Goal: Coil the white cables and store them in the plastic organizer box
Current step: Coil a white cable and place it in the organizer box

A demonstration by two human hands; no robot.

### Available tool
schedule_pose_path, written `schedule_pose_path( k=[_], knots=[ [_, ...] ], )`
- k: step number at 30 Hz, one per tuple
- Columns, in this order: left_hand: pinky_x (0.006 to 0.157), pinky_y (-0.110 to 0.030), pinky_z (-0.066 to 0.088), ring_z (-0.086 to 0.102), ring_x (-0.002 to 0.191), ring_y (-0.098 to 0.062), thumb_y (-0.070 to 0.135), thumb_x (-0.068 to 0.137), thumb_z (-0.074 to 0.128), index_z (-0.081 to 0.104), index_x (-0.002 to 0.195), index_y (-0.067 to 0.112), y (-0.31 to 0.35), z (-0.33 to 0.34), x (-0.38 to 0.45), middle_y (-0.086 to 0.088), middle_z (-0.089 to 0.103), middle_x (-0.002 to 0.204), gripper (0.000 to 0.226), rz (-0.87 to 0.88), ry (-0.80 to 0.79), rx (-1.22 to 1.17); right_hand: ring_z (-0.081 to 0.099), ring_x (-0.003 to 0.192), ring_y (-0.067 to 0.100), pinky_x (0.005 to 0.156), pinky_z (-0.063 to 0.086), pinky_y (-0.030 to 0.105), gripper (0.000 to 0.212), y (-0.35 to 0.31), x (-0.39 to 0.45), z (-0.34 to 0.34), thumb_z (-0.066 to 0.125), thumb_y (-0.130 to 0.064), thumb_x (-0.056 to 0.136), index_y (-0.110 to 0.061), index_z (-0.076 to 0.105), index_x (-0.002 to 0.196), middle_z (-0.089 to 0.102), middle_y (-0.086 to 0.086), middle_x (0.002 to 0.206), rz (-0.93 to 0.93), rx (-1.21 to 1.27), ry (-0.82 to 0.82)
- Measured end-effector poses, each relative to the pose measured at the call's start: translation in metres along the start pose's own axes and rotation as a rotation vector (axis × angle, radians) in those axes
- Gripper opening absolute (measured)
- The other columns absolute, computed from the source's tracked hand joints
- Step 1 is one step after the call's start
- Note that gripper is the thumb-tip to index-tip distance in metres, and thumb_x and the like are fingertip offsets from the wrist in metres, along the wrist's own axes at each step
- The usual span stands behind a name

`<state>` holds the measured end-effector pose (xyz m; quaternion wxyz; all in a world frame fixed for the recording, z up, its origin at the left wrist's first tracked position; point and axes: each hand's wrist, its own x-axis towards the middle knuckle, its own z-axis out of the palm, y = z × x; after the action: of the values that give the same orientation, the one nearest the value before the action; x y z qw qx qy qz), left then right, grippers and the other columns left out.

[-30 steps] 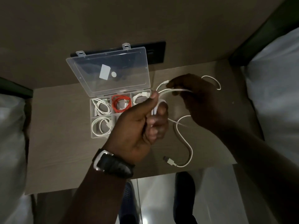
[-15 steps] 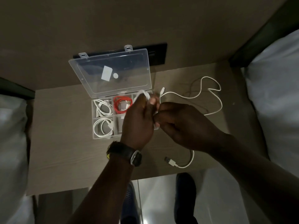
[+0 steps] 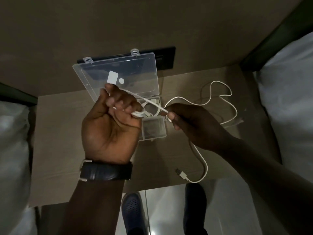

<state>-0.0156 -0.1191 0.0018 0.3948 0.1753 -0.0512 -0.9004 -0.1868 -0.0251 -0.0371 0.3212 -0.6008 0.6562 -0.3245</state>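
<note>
My left hand (image 3: 111, 122) is raised palm-up over the clear plastic organizer box (image 3: 153, 129), fingers closed around a few loops of a white cable (image 3: 201, 104). A taut stretch of that cable runs from my left fist to my right hand (image 3: 191, 124), which pinches it just right of the box. The cable's free part snakes over the table at the right. A second white cable (image 3: 201, 160) with a USB plug lies near the table's front edge, partly under my right forearm. The box lid (image 3: 116, 77) stands open. Most compartments are hidden by my left hand.
The small wooden table (image 3: 55, 141) stands between two white pillows (image 3: 288, 92) on beds at left and right. A dark wall panel (image 3: 166, 56) sits behind the box lid. Blue shoes (image 3: 133, 211) and a tiled floor show below the table's front edge.
My left hand has turned palm-up and risen over the box, hiding the stored coils. My right hand has drawn away to the right, pulling the cable taut between both hands.
</note>
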Motion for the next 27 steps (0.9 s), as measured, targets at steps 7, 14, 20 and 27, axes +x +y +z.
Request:
schedule_pose_path(
  k=[7,14,20,27],
  knots=[
    [0.071,-0.027,0.050,0.061,0.078,-0.016,0.022,0.103,0.042,0.062,0.096,0.010,0.000,-0.007,0.017,-0.004,0.064,0.082,0.023,0.335,0.175,1.048,0.062,0.079,0.016,0.068,0.048,0.037,0.020,-0.019,-0.023,0.003,0.052,-0.031,0.097,-0.018,0.066,0.103,0.067,-0.003,0.085,-0.146,-0.180,-0.202],
    [0.051,-0.030,0.041,0.050,0.050,-0.016,0.052,0.096,0.044,0.069,0.074,0.014,-0.043,-0.015,-0.009,-0.018,0.052,0.059,0.050,-0.138,0.040,1.355,0.059,0.068,0.016,0.060,0.047,0.036,0.008,-0.021,-0.006,-0.038,0.072,-0.022,0.085,-0.015,0.073,0.087,0.063,-0.002,0.075,-0.175,-0.109,0.144],
    [0.042,-0.022,0.015,0.025,0.039,-0.007,0.038,0.091,0.054,0.055,0.069,0.012,-0.046,-0.003,-0.012,0.004,0.032,0.050,0.034,-0.326,0.060,0.793,0.060,0.072,0.005,0.063,0.047,0.019,0.010,-0.007,0.002,-0.021,0.066,-0.011,0.089,-0.007,0.071,0.097,0.065,0.003,0.088,0.012,0.263,0.216],
    [0.034,-0.016,0.018,0.020,0.038,-0.005,0.040,0.098,0.038,0.041,0.067,0.018,-0.046,-0.011,-0.014,0.008,0.034,0.043,0.038,-0.419,0.000,0.192,0.070,0.084,0.026,0.074,0.058,0.036,0.029,-0.023,-0.021,0.037,0.052,0.008,0.089,-0.002,0.070,0.109,0.072,0.019,0.099,0.493,1.107,0.257]
  ],
)
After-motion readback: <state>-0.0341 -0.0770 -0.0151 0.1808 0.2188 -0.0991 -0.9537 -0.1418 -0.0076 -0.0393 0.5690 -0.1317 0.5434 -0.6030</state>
